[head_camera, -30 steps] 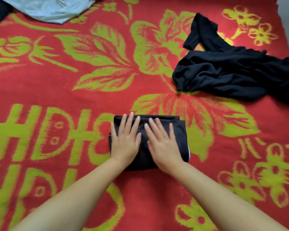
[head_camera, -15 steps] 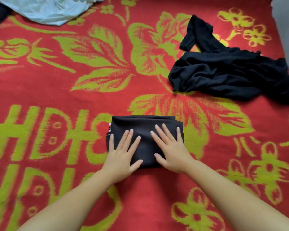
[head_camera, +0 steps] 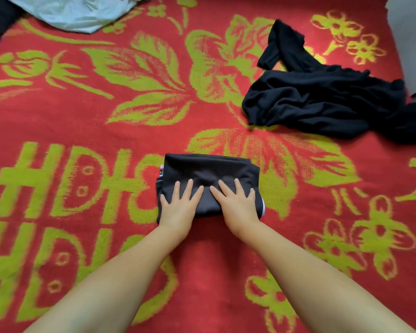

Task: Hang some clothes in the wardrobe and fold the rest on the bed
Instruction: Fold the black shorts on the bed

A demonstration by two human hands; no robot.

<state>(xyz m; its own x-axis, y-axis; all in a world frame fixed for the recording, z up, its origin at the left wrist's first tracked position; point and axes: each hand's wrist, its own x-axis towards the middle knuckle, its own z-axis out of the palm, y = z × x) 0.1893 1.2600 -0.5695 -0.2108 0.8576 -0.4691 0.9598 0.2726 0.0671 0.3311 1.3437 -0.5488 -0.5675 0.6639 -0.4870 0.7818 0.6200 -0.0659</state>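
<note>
both the left hand [head_camera: 178, 207] and right hand [head_camera: 238, 205] lie flat, fingers spread and gripping nothing, on the near edge of the folded black garment [head_camera: 207, 171], which could spring open or skew if lifted carelessly.

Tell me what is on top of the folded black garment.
Both hands lie flat on the folded black garment: the left hand and right hand, fingers spread over its near half. The far half is bare. The cloth under the palms is hidden.
</note>
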